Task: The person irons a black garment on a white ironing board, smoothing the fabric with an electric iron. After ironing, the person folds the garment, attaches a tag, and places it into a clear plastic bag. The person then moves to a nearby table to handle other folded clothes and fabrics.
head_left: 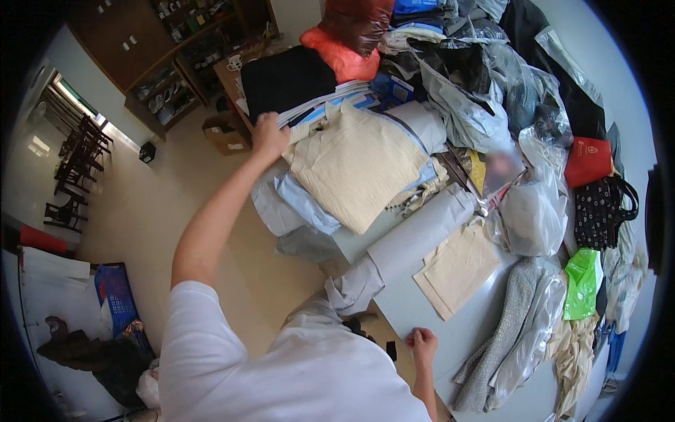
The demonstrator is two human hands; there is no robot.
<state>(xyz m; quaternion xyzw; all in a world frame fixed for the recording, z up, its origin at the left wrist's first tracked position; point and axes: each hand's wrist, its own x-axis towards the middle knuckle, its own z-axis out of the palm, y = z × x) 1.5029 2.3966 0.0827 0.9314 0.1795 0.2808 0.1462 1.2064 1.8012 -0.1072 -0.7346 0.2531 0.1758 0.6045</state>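
Note:
My left hand (271,137) reaches to the far left corner of a pile on the table. Its fingers are closed at the edge of a cream crinkled fabric (355,165), which lies spread over the pile. Beneath that fabric, light blue cloth (306,204) and grey plastic sheeting (271,200) stick out. My right hand (422,342) is curled closed at the table's near edge, and whatever its fingers may hold is hidden. Beyond it lie folded beige fabric pieces (457,271). A long grey plastic-wrapped roll (422,228) lies diagonally between the pile and these pieces.
Black folded cloth (288,81) and a red plastic bag (344,56) sit at the back. Stuffed clear bags (534,214), a green bag (582,285) and a grey tweed garment (503,334) crowd the table's right side. A cardboard box (226,133) stands on the floor.

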